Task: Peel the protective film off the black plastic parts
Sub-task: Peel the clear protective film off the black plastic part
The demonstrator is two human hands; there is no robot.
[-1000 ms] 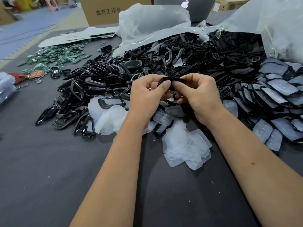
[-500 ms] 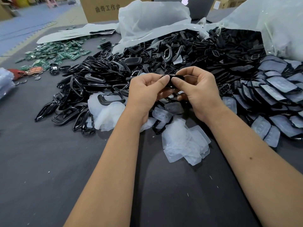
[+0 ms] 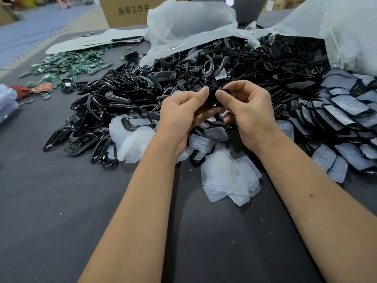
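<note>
While both hands, left hand [image 3: 181, 111] and right hand [image 3: 247, 111], pinch one black plastic part [image 3: 212, 99] above the tabletop [image 3: 61, 201] at 12 o'clock, it looks light, stiff and glossy-slick, best held by its rim edges.

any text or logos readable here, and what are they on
"曲奇工作台": printed on the cardboard box at the back.
Apple logo, no words: on the grey laptop lid behind the bags.
Green circuit boards: any markings too small to read.
Boxes at top right: label blurred.
</note>
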